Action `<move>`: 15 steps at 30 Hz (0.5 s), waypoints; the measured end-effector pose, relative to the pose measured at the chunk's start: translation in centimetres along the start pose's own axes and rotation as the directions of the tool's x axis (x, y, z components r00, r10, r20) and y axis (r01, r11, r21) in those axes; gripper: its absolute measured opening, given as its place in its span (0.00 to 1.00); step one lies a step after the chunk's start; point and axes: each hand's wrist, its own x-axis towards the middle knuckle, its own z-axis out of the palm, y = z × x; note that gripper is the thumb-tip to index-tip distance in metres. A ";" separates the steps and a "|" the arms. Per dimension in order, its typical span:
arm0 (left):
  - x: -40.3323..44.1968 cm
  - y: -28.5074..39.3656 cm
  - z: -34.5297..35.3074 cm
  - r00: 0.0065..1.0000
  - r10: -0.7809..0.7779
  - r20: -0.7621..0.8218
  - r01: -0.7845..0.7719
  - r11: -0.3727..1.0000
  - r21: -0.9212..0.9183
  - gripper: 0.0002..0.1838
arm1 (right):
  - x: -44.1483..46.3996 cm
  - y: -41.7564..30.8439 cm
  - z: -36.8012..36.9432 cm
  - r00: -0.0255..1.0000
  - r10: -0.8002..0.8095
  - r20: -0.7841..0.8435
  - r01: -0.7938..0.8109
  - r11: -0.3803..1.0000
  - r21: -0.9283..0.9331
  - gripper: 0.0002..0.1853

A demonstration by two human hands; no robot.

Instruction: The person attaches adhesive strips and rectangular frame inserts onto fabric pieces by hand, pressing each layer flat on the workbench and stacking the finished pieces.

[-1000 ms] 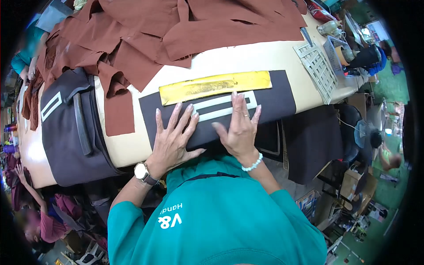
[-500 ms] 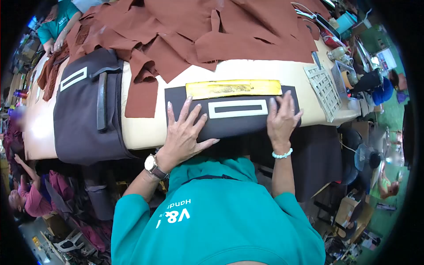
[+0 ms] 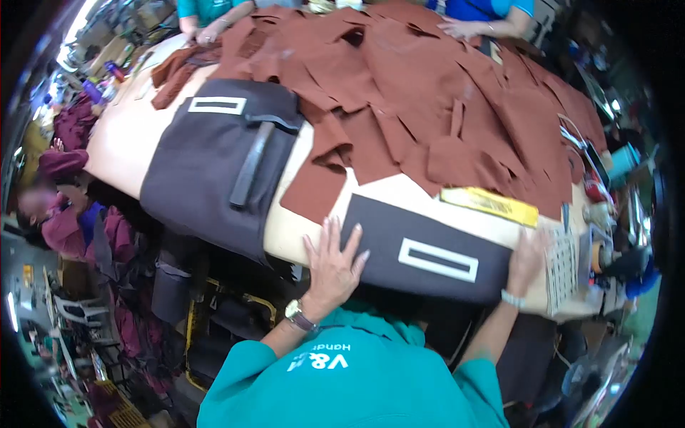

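A dark fabric panel [image 3: 378,228] lies along the table's near edge, with a white rectangular frame [image 3: 439,250] on it. My left hand [image 3: 332,260] rests open, fingers spread, at the panel's left end. My right hand [image 3: 526,262] is at the right end, close to a yellow strip [image 3: 489,205]. Motion blurs its fingers, so their grip is unclear. The yellow strip lies beyond the panel, against the edge of the brown fabric.
A pile of brown fabric [image 3: 407,85] covers the far table. At left, a hammer [image 3: 251,167] lies on folded dark fabric [image 3: 207,157] bearing another white frame [image 3: 217,105]. A white grid [image 3: 562,274] is at right. Co-workers' hands [image 3: 460,28] reach in across the table.
The view has swung left. The yellow strip has moved off the panel to beyond it. My right hand now sits at the panel's right end; my left hand stays at its left end.
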 end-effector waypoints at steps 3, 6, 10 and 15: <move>0.0 0.2 0.5 0.998 0.022 -0.065 -0.027 0.996 -0.084 0.24 | -5.5 -0.3 -4.4 0.908 0.390 0.154 -0.364 0.916 -0.172 0.27; 0.2 -0.2 1.1 0.987 0.135 -0.089 -0.152 0.964 -0.219 0.21 | -9.0 -0.9 -5.8 0.931 0.307 0.195 -0.326 0.942 0.075 0.18; -0.2 -0.5 -2.4 0.997 0.032 -0.067 -0.074 0.553 -0.830 0.18 | -7.9 -2.5 -7.7 0.953 0.188 0.239 -0.304 0.622 0.721 0.09; -4.1 -5.7 -15.3 0.825 -0.466 -0.318 -0.083 0.458 -0.885 0.24 | 0.3 -13.8 -13.1 0.971 -0.056 0.232 -0.227 0.076 0.971 0.01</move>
